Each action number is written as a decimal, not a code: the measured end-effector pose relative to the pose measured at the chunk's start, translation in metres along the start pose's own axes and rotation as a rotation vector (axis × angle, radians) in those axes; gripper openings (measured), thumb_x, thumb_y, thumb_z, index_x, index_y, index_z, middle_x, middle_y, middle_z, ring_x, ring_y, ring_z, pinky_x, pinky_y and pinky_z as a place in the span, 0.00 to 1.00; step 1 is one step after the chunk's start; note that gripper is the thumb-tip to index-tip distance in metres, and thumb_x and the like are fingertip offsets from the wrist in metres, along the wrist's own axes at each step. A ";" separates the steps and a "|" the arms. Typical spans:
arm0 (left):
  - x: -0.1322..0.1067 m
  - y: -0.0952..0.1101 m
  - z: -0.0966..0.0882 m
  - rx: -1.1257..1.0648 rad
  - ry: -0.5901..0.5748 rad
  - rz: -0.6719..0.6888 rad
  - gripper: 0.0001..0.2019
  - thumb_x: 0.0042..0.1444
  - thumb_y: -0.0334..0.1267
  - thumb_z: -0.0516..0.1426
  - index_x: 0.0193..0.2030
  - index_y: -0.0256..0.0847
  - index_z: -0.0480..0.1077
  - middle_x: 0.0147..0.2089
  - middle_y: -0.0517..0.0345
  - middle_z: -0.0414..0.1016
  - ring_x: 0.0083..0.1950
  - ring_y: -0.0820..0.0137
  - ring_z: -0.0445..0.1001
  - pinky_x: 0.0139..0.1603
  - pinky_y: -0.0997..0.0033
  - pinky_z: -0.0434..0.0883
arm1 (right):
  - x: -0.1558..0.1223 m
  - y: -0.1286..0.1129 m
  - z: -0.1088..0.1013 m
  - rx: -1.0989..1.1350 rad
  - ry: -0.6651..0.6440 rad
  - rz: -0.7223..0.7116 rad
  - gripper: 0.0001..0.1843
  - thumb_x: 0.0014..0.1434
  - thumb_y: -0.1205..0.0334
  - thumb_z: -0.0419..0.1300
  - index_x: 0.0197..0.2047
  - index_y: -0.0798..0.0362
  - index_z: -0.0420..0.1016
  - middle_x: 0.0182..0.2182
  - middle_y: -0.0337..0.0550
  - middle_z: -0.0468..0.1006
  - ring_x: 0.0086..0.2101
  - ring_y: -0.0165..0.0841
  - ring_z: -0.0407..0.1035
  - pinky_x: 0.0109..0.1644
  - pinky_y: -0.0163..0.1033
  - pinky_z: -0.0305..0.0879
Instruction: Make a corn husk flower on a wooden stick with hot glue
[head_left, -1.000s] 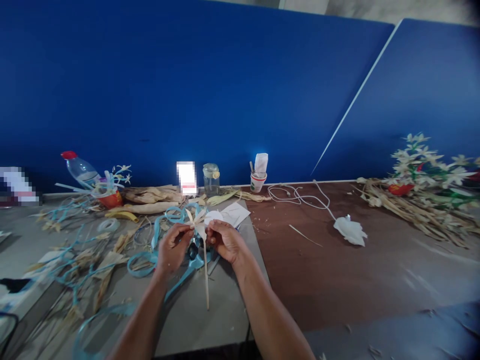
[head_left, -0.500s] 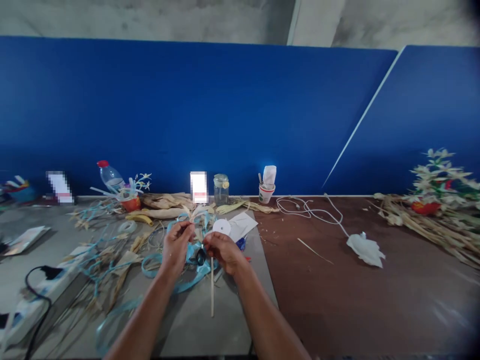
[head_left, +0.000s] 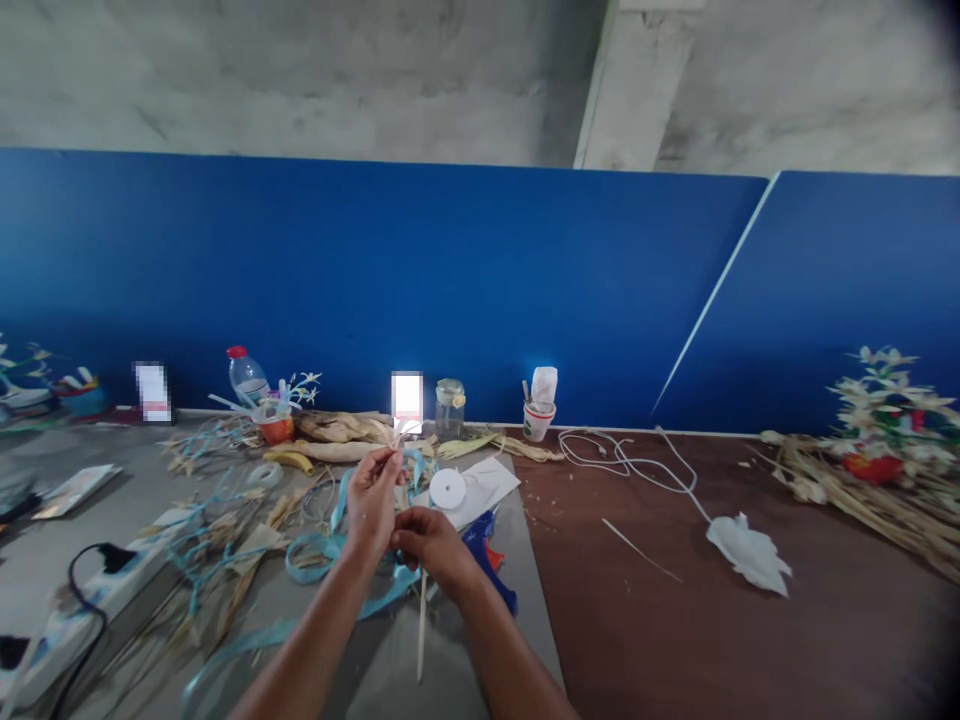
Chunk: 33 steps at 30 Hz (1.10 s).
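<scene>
My left hand (head_left: 375, 490) is raised over the cluttered table, thumb and fingertips pinched on a pale, thin-petalled husk flower (head_left: 406, 430). Just below and to the right, my right hand (head_left: 433, 545) has its fingers pressed together; what they pinch is hidden. A light blue ribbon (head_left: 311, 560) curls on the table behind and left of the hands. Under the right hand a thin pale stick (head_left: 421, 635) points toward me. Beyond that hand are a white spool (head_left: 448, 488) and a white sheet (head_left: 487, 485). A blue tool with an orange-red part (head_left: 480, 550) lies beside the right wrist.
Dried husks (head_left: 345, 435), a glass jar (head_left: 450, 410) and a paper cup (head_left: 538, 420) line the blue partition. A power strip (head_left: 105, 600) is at left. On the brown right side are a white cable (head_left: 630, 465), a crumpled white bag (head_left: 748, 555) and flowers (head_left: 885, 400).
The view has tilted up, so everything sits lower. My right hand has dropped below my left, showing more of the blue tool. The left hand still pinches the flower.
</scene>
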<state>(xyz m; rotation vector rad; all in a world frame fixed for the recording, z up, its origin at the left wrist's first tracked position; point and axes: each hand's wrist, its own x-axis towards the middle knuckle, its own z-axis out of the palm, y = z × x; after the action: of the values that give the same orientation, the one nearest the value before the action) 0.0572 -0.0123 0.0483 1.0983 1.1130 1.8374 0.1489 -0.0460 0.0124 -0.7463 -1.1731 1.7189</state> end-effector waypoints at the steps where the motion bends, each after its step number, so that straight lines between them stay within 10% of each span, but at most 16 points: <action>1: 0.000 -0.001 0.000 -0.013 0.006 -0.002 0.12 0.46 0.43 0.60 0.34 0.37 0.70 0.22 0.65 0.65 0.24 0.77 0.63 0.30 0.75 0.65 | 0.000 0.000 0.000 0.009 0.009 0.009 0.07 0.40 0.63 0.64 0.23 0.57 0.70 0.15 0.31 0.68 0.13 0.19 0.54 0.17 0.29 0.46; 17: 0.001 0.003 -0.015 -0.495 -0.141 -0.159 0.10 0.46 0.39 0.62 0.36 0.41 0.72 0.29 0.60 0.73 0.30 0.75 0.69 0.35 0.72 0.68 | 0.005 0.008 -0.005 0.108 0.108 0.013 0.10 0.36 0.62 0.67 0.20 0.57 0.70 0.13 0.32 0.68 0.11 0.19 0.53 0.15 0.29 0.44; 33: -0.010 0.002 -0.024 -0.401 -0.188 -0.311 0.15 0.45 0.43 0.63 0.39 0.38 0.74 0.36 0.52 0.76 0.37 0.68 0.74 0.42 0.67 0.71 | 0.001 0.001 -0.003 0.183 0.095 0.052 0.09 0.37 0.65 0.67 0.22 0.57 0.70 0.15 0.34 0.69 0.12 0.19 0.53 0.16 0.29 0.43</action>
<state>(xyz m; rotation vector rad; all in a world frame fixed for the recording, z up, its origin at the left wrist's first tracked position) 0.0388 -0.0291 0.0406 0.7941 0.7171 1.5840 0.1508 -0.0440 0.0107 -0.7430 -0.9257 1.7865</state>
